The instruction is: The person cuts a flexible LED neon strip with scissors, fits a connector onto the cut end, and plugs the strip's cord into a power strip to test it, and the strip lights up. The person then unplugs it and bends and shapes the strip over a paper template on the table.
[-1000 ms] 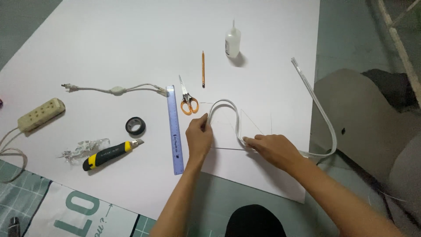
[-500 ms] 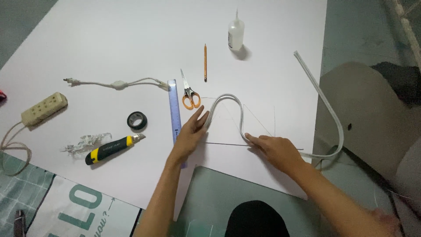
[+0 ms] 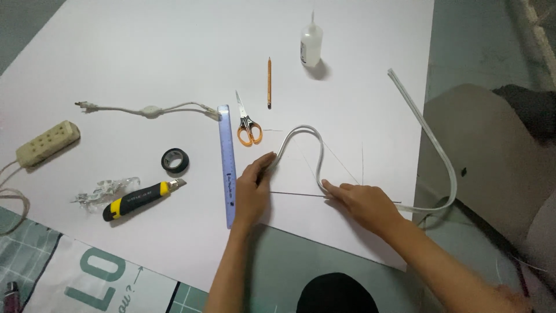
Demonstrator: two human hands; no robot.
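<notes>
A white flexible strip (image 3: 301, 139) is bent into an arch on the white sheet (image 3: 145, 52), over pencilled triangle lines; it is pressed flat by the left hand (image 3: 253, 191) beside the blue ruler (image 3: 227, 162) and by the right hand (image 3: 362, 204), well apart, neither clamped around it
</notes>
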